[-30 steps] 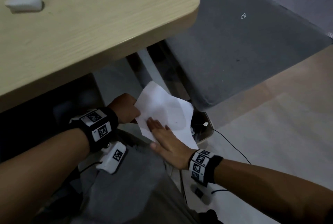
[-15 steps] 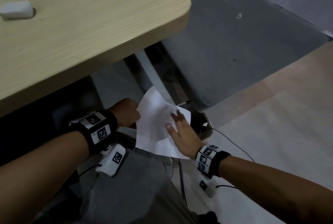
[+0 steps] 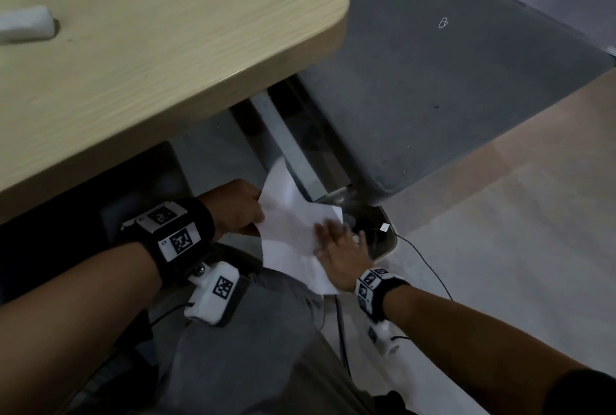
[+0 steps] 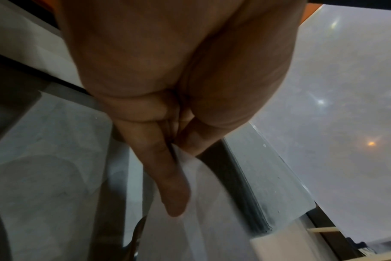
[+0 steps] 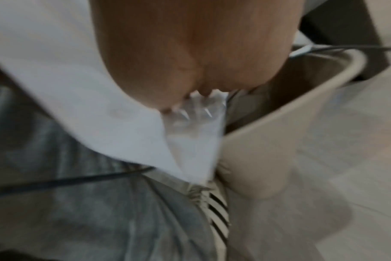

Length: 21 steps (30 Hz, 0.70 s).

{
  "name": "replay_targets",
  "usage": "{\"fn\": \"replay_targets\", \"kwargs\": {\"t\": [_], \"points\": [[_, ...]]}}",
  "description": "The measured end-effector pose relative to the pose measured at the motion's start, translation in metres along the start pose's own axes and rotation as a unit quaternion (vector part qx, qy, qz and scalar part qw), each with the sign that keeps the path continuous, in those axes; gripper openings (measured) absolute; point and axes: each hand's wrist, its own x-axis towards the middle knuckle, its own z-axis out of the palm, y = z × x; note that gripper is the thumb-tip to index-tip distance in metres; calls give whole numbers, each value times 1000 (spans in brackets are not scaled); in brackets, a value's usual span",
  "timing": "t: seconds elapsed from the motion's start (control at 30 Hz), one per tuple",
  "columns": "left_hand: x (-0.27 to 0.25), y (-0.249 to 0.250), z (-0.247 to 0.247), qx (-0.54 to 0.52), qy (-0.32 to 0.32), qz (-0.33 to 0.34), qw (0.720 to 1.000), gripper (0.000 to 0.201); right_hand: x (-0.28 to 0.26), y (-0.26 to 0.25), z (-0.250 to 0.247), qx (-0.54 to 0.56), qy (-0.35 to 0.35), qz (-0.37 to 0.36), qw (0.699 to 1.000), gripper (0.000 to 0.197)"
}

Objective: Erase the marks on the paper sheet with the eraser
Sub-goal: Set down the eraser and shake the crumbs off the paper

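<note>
The white paper sheet hangs tilted below the table edge, above my lap and the bin. My left hand pinches its left edge between thumb and fingers, with the paper running away from them. My right hand lies flat with straight fingers on the sheet's far right corner, over the bin; in the right wrist view the palm presses on the paper. The white eraser lies alone on the wooden table at the far left, away from both hands.
A beige waste bin stands on the floor just under the sheet's right corner. A thin black cable runs past it. A grey panel and a metal table leg stand behind. My grey trousers fill the foreground.
My right hand has swept across the sheet from its near edge to the far right corner over the bin. The left hand kept its pinch on the left edge.
</note>
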Motion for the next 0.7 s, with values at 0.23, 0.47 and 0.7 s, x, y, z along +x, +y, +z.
{"fn": "replay_targets", "kwargs": {"t": [0.23, 0.47, 0.7], "points": [[4, -4, -6, 23, 4, -14, 1000, 21, 0, 14, -19, 14, 74, 124, 989, 66], [4, 7, 6, 51, -14, -6, 999, 16, -18, -84, -46, 269, 165, -169, 934, 67], [6, 6, 1, 128, -19, -19, 991, 15, 13, -14, 14, 108, 51, -64, 991, 68]]}}
